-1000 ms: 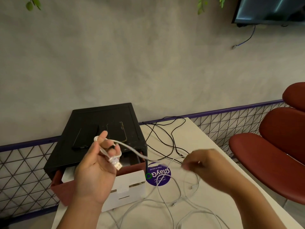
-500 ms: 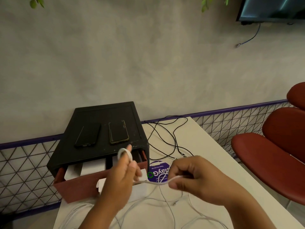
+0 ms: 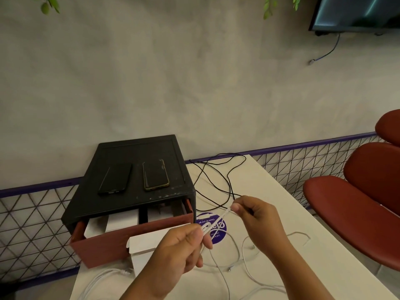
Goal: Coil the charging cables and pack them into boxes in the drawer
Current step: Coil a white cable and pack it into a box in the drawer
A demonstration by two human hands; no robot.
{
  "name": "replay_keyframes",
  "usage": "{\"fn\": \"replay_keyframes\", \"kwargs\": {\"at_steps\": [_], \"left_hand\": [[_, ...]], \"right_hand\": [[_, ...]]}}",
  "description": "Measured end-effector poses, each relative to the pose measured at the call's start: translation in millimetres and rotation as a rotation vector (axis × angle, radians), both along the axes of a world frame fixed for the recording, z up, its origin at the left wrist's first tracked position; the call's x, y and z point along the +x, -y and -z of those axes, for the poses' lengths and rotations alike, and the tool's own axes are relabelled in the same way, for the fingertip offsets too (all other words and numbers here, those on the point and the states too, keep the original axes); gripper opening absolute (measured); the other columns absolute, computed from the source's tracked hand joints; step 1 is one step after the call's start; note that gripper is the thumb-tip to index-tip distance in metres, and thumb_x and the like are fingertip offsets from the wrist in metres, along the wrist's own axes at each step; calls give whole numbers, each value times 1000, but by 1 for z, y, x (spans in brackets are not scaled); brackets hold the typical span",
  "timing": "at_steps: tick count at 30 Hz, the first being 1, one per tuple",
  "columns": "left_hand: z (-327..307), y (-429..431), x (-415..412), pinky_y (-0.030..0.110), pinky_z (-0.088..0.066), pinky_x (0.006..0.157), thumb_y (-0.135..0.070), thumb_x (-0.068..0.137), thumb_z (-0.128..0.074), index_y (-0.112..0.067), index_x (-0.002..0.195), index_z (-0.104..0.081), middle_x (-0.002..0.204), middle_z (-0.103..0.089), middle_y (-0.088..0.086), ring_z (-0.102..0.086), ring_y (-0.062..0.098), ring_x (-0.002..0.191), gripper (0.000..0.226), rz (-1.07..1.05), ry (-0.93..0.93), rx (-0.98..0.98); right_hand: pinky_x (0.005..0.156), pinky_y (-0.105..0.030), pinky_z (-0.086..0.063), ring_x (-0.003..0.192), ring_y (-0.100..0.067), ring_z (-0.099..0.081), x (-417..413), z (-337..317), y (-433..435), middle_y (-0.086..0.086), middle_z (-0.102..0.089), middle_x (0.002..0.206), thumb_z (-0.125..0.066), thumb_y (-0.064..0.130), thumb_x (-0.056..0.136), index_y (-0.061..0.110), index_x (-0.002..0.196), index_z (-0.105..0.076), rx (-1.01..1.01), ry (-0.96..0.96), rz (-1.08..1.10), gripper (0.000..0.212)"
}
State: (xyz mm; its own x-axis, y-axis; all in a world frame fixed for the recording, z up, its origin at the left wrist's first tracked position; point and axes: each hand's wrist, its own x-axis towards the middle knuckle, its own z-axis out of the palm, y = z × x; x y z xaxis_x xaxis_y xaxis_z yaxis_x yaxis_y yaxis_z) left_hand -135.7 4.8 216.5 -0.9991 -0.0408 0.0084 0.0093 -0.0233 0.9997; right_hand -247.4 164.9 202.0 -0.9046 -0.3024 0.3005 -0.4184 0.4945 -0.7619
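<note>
My left hand [image 3: 177,254] pinches one end of a small folded bundle of white charging cable [image 3: 217,219]. My right hand [image 3: 257,217] pinches the other end, and the strands run taut between the two hands. The rest of this cable trails down onto the white table [image 3: 281,191]. Behind my left hand the red drawer [image 3: 104,241] of the black cabinet [image 3: 138,152] stands pulled out, with white boxes [image 3: 112,224] inside. An open white box [image 3: 142,245] sits on the table in front of the drawer, partly hidden by my left hand.
Several loose white cables [image 3: 244,265] lie on the table, and a black cable [image 3: 216,180] curls at its far side. Two phones [image 3: 155,174] lie on the cabinet top. A purple round sticker [image 3: 216,230] marks the table. Red chairs [image 3: 357,202] stand at the right.
My left hand dropped from in front of the cabinet to the table's front. My right hand rose and moved away from the left, pulling the looped cable into a taut bundle.
</note>
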Motion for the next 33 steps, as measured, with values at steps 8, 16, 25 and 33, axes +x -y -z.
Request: {"fn": "replay_keyframes", "kwargs": {"at_steps": [8, 16, 25, 33], "left_hand": [[6, -2, -4, 26, -41, 58, -45, 87, -48, -5, 71, -48, 36, -32, -9, -30, 5, 34, 43, -20, 72, 94], [4, 6, -2, 26, -41, 37, -31, 38, -93, -10, 49, -48, 33, -23, -5, -18, 7, 24, 50, -23, 78, 787], [19, 23, -5, 20, -26, 105, -33, 102, -4, -4, 141, -35, 79, -37, -1, -35, 9, 68, 57, 172, -180, 932], [-7, 29, -14, 30, -36, 108, -20, 98, -36, -1, 139, -33, 74, -58, 6, -59, 13, 69, 45, -71, -301, 808]], "right_hand": [[114, -31, -7, 126, 0, -28, 30, -14, 17, 20, -39, 134, -49, 30, 93, 46, 136, -34, 428, -244, -387, 48], [72, -21, -46, 79, 0, -55, 35, -5, 29, 18, -61, 85, -38, 37, 92, 51, 94, -55, -95, 36, -545, 22], [55, -13, -33, 54, 0, -43, 43, 7, 39, 18, -55, 59, -42, 27, 94, 44, 88, -65, -237, 244, -391, 29], [79, -23, -44, 89, -9, -56, 54, 11, 39, 7, -63, 98, -40, 13, 97, 29, 118, -55, 334, 153, -405, 31]]}}
